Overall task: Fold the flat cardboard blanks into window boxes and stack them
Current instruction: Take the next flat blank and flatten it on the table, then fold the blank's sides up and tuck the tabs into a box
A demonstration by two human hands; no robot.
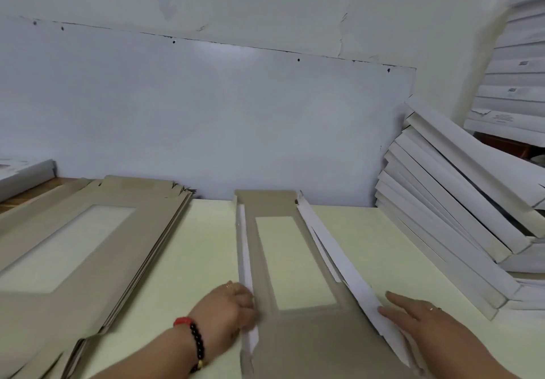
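A brown cardboard blank (306,334) with a rectangular window lies lengthwise on the pale table (200,255) in front of me. Both its long side flaps stand raised, showing their white undersides. My left hand (233,308) grips the left flap (246,266) near its lower end, fingers curled over it. My right hand (413,311) lies with straight fingers against the outside of the right flap (345,263). A stack of flat brown blanks (97,249) with windows lies to the left. Folded white boxes (460,201) lean in a stack at the right.
A white panel (206,119) on the wall stands behind the table. A tall pile of white boxes (519,69) rises at the far right. A white box (23,175) sits at the far left edge. A beaded bracelet is on my left wrist.
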